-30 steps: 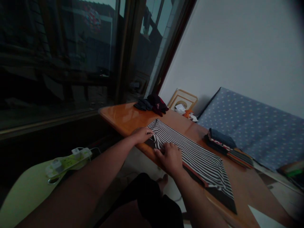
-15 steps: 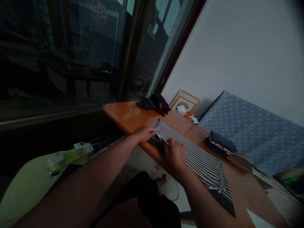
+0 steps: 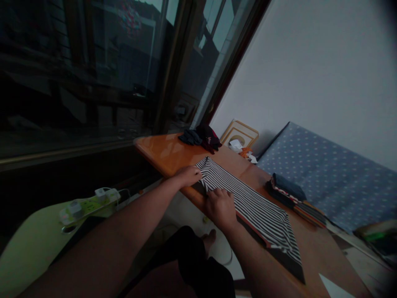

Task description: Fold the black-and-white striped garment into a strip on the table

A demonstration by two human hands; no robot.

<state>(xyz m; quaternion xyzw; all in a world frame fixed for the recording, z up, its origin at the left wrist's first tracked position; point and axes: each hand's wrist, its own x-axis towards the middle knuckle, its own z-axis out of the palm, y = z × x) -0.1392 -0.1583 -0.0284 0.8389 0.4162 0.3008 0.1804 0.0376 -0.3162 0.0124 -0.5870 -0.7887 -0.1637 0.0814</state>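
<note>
Left hand (image 3: 187, 176), right hand (image 3: 221, 209) both on striped garment (image 3: 254, 211), close together, can't tell if pinching; table edge (image 3: 161, 151) just below, folded clothes (image 3: 287, 194) well right.

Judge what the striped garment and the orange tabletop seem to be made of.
The black-and-white striped garment looks like matte knit fabric, probably cotton, since it lies soft and limp. The glossy orange tabletop looks like varnished wood or laminate, its shiny surface reflecting light; the picture cannot settle which.

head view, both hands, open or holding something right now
left hand: curled at the edge of the black-and-white striped cloth, grip can't be told
right hand: on the same cloth, fingers curled, grip can't be told
</note>
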